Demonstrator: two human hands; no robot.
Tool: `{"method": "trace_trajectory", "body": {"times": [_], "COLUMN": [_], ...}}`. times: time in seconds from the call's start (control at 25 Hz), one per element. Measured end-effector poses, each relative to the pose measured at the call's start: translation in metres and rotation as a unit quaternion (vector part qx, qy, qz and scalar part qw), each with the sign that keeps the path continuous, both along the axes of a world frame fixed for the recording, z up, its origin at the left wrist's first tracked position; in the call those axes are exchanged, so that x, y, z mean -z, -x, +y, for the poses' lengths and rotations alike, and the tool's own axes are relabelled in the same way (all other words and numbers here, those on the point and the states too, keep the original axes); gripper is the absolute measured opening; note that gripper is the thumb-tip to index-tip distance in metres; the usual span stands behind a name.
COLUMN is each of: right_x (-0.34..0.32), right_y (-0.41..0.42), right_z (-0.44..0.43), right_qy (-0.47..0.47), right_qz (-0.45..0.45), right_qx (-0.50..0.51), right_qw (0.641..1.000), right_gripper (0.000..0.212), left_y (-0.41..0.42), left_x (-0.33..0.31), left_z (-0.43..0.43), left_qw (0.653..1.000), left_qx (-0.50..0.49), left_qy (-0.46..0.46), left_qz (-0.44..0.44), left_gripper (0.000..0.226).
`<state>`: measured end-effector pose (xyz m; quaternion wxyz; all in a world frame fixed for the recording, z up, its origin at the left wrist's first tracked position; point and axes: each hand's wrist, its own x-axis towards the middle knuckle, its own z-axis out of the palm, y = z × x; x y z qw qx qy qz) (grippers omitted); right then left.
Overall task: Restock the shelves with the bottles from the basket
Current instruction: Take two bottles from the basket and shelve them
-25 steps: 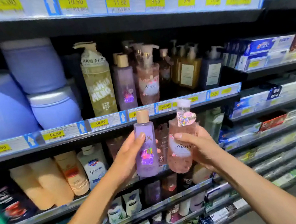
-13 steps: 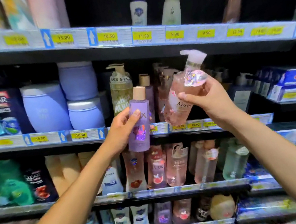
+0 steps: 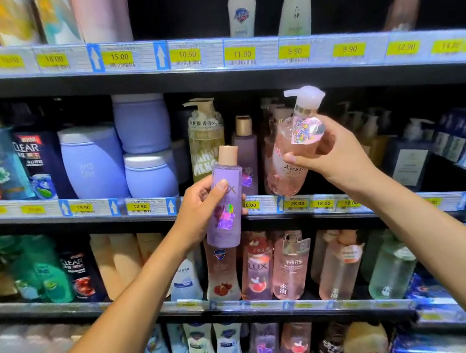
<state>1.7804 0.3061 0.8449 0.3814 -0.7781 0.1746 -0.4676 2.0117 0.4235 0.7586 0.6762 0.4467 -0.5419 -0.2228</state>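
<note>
My left hand grips a purple bottle with a tan cap, held upright in front of the middle shelf's edge. A matching purple bottle stands on that shelf just behind it. My right hand holds a pink pump bottle tilted to the right, its white pump head up near the underside of the shelf above. The pink bottle's base hangs over the front of the middle shelf. No basket is in view.
A yellow-green pump bottle and lavender tubs stand left of the purple bottles. Dark pump bottles and blue boxes fill the shelf to the right. The shelf below carries pink and green bottles. A dark gap lies behind the pink bottle.
Both hands have risen from the lower shelf level to the middle shelf. The pink bottle has tipped over to the right and gone higher. The view has tilted upward.
</note>
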Motion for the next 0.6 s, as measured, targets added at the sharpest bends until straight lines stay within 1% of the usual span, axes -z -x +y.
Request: {"method": "trace_trajectory", "body": {"times": [0.08,0.2,0.4,0.52,0.6], "right_x": [-0.001,-0.001,0.006,0.010,0.015], "right_y": [0.000,-0.002,-0.005,-0.009,-0.012], "right_z": [-0.001,-0.003,-0.008,-0.011,-0.011], "right_qy": [0.009,0.019,0.013,0.022,0.020], "right_qz": [0.002,0.007,0.019,0.030,0.046], "right_qx": [-0.002,0.000,0.025,0.050,0.066], "right_qw": [1.000,1.000,0.999,0.998,0.997], "right_gripper": [0.061,0.058,0.059,0.063,0.061], "left_y": [0.000,-0.002,-0.007,-0.009,-0.010], "left_x": [0.000,0.002,0.006,0.008,0.009], "left_z": [0.001,0.000,-0.002,-0.003,-0.003], "left_qw": [1.000,0.999,1.000,1.000,1.000], "left_qx": [0.011,0.021,0.002,-0.005,-0.009], "left_qy": [0.000,-0.010,-0.012,-0.011,-0.009], "left_qz": [0.019,0.031,0.015,0.007,0.001], "left_gripper": [0.033,0.031,0.042,0.041,0.040]}}
